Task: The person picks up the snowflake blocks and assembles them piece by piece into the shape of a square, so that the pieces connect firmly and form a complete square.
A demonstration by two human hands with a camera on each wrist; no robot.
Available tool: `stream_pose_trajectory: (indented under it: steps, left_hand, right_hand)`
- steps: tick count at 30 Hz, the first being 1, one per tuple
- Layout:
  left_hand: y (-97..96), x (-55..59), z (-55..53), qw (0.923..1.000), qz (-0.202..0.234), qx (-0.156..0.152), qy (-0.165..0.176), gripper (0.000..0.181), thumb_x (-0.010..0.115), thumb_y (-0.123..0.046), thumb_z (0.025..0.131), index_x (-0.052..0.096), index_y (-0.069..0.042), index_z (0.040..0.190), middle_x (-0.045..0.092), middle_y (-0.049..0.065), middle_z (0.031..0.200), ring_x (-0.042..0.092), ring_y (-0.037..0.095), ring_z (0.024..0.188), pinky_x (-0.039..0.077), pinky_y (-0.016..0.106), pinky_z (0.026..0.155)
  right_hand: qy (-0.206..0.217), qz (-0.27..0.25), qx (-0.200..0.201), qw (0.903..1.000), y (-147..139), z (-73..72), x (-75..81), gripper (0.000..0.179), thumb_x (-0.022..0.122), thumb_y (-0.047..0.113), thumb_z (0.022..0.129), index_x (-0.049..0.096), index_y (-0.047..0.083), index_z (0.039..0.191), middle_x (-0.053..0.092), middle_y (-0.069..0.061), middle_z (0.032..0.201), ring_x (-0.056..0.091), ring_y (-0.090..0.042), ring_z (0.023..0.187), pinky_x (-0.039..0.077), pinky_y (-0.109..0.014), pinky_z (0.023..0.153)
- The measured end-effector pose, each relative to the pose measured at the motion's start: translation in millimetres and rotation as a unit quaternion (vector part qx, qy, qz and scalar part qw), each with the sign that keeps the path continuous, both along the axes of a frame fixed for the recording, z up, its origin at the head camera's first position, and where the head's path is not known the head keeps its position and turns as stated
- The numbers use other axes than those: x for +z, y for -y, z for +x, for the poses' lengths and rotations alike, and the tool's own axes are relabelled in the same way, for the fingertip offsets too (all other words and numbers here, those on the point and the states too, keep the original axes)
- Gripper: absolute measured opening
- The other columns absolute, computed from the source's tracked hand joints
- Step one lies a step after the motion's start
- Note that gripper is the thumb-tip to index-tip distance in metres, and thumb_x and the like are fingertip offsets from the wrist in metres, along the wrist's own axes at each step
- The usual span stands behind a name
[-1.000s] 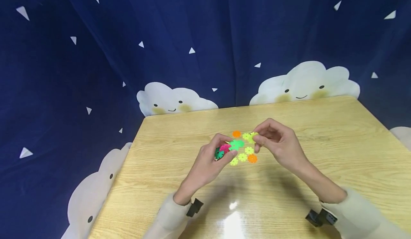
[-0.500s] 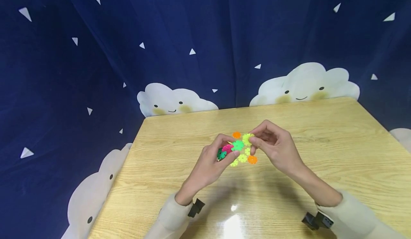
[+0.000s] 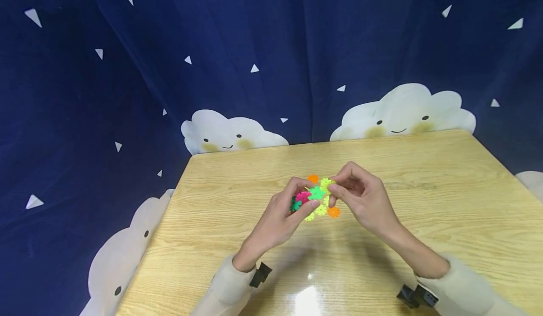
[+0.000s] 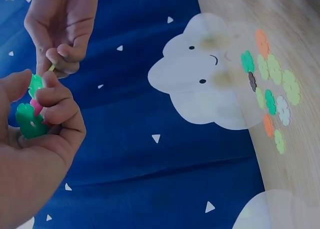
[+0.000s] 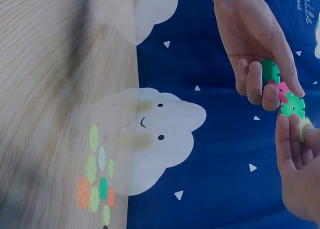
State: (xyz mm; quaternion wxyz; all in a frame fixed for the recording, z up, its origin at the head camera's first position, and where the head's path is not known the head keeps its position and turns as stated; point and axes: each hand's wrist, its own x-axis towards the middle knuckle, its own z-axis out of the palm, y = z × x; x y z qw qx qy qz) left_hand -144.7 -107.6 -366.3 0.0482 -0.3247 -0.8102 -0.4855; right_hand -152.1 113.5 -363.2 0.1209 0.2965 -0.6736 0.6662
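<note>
My left hand (image 3: pixel 275 217) grips a short chain of notched plastic snowflake discs between thumb and fingers. The chain runs from a dark green disc (image 5: pixel 270 71) through a pink disc (image 5: pixel 281 90) to a light green disc (image 5: pixel 294 107) at its right end. With thumb and fingertips, my right hand (image 3: pixel 369 198) pinches a yellow snowflake disc (image 3: pixel 325 184). That disc's edge meets the rim of the light green one in the head view. Both hands are raised above the table; fingers hide part of the yellow disc in the right wrist view.
Loose discs lie on the wooden table (image 3: pixel 237 174) beneath the hands, among them orange (image 3: pixel 333 212), yellow (image 3: pixel 321 210), white (image 5: pixel 101 158) and dark brown (image 4: pixel 252 81) ones. A blue curtain (image 3: pixel 237 33) with clouds hangs behind the table's far edge.
My right hand has moved left with the yellow disc, bringing it to the light green disc. My left hand has shifted slightly right with the chain.
</note>
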Motion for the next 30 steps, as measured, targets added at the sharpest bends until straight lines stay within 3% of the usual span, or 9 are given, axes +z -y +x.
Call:
stream_pose_trajectory:
  steps: [15,25,30]
  left_hand:
    - [-4.5,1.0,-2.0,0.9991,-0.028,-0.014,-0.029,0.029,0.059,-0.018,0.107,0.045,-0.01,0.131,0.06,0.002,0.095,0.054,0.012,0.077,0.049,0.022,0.068]
    - [-3.9,0.8,-0.8,0.9996,-0.02,-0.015,-0.007,0.029,0.058,-0.022,0.108,0.045,-0.012,0.132,0.061,0.003,0.098,0.055,0.012,0.078,0.05,0.023,0.069]
    - [-3.9,-2.8,-1.4,0.9999,-0.008,0.003,0.012,0.032,0.063,-0.023,0.106,0.048,-0.014,0.132,0.062,0.003,0.099,0.057,0.013,0.08,0.051,0.024,0.07]
  right_hand:
    - [-0.038,-0.02,-0.053,0.9977,8.8,3.2,-1.6,0.02,0.068,-0.021,0.088,0.064,-0.002,0.092,0.062,-0.012,0.083,0.068,-0.018,0.063,0.058,-0.021,0.062]
    - [-0.047,0.001,-0.059,0.9972,8.3,2.2,-0.2,0.021,0.068,-0.021,0.088,0.066,0.0,0.092,0.063,-0.01,0.082,0.067,-0.019,0.062,0.058,-0.022,0.061]
    - [-0.02,0.04,-0.057,0.9974,3.2,-0.6,2.3,0.018,0.07,-0.013,0.091,0.068,0.005,0.095,0.067,-0.008,0.078,0.067,-0.022,0.063,0.059,-0.024,0.064]
